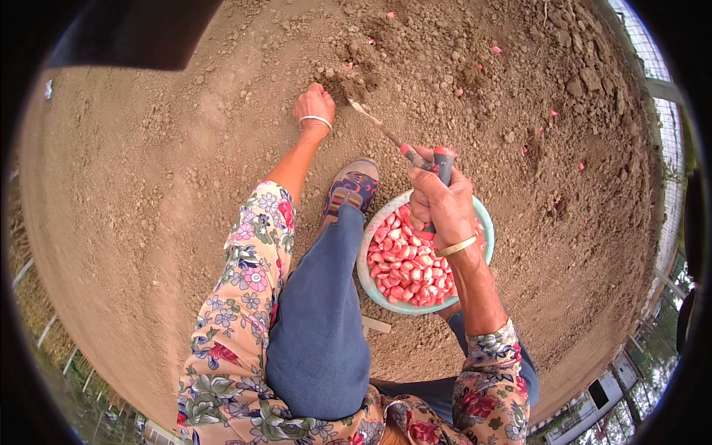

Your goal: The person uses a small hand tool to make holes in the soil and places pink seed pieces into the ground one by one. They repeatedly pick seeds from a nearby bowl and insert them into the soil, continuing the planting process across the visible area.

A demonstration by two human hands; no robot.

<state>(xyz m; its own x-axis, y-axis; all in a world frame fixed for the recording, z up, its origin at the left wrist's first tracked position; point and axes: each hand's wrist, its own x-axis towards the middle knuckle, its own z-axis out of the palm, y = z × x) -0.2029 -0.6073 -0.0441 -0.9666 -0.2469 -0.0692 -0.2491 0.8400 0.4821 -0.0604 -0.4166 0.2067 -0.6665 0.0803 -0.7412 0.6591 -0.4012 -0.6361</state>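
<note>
My right hand (442, 203) grips the dark, red-trimmed handle of a hand tool (392, 136) with a narrow, soil-covered metal shaft. Its tip points up and left, close to loosened soil. Below and behind this hand is a pale green basin (367, 278), filled with pink-coated pieces (409, 267) that look like garlic cloves. My left hand (315, 105) is closed low over the ground, left of the tool's tip; whether its fingers hold anything is hidden. Several pink pieces (496, 50) lie scattered in the dug soil ahead and to the right.
My shod foot (353, 186) stands on the soil between my left forearm and the basin. Larger clods (589, 78) lie at the upper right, beside a wire mesh fence (667, 128). A dark object (133, 33) covers the upper left. A small pale board (376, 324) shows below the basin.
</note>
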